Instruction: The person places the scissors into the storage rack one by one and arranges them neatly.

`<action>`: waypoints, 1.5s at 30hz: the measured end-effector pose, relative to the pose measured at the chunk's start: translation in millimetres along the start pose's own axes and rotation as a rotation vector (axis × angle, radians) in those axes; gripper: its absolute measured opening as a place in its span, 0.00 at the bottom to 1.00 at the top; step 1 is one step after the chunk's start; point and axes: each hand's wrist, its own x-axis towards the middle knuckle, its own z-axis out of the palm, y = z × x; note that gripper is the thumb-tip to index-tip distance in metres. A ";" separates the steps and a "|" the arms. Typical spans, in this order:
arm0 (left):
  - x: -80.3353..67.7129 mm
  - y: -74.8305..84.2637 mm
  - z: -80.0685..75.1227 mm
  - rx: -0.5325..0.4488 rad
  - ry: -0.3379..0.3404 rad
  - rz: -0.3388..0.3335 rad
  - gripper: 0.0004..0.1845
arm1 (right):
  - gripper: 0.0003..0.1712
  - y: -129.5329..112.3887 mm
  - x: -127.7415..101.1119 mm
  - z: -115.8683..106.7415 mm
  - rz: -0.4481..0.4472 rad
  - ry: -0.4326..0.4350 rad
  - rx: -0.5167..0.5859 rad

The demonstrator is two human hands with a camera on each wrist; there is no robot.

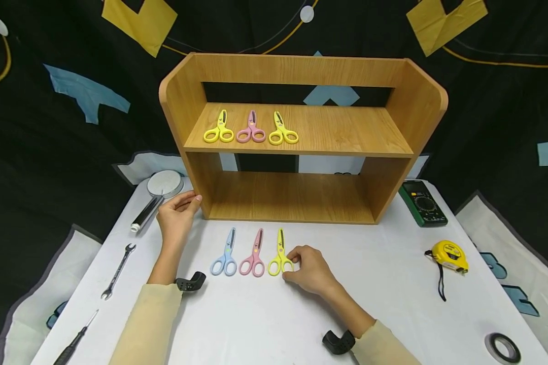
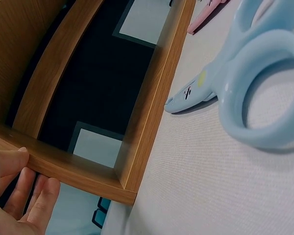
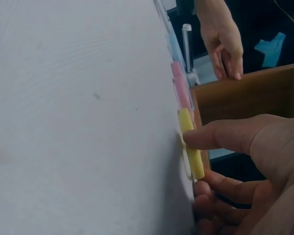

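I wear pale cream long sleeves [image 1: 150, 319] on both arms, with a black plastic camera mount [image 1: 190, 282] strapped at each wrist.

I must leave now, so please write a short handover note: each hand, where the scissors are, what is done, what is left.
Left hand: open, fingers resting on the wooden shelf at its lower left corner.
Right hand: grip pinching a handle ring of the yellow scissors on the table.
Done: three scissors lie on the upper shelf board.
Left: blue scissors, pink scissors and the yellow pair lie on the table.
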 end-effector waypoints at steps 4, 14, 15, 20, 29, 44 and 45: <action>-0.1 -1.5 -0.1 0.002 0.006 0.006 0.16 | 0.19 -1.5 -0.4 -4.7 0.014 -0.004 0.040; 0.5 -2.0 -0.5 0.003 0.000 0.005 0.16 | 0.21 -3.9 -13.2 -32.5 0.026 -0.028 0.239; 0.3 -2.1 -0.3 0.001 0.000 0.005 0.16 | 0.21 -5.7 -17.4 -38.2 0.023 -0.023 0.250; 0.0 -2.1 1.1 -0.003 0.006 0.021 0.16 | 0.22 -19.2 -41.1 -74.2 -0.022 0.006 0.318; 0.8 -2.9 -0.7 -0.052 -0.016 0.008 0.16 | 0.22 -55.1 -52.2 -161.3 -0.194 0.136 0.326; 4.9 -4.1 -0.3 -0.114 -0.040 -0.014 0.17 | 0.27 -96.6 49.0 -241.0 -0.104 0.278 0.220; 4.4 -4.4 -0.4 -0.117 -0.035 -0.015 0.17 | 0.28 -98.1 55.8 -242.3 -0.094 0.277 0.211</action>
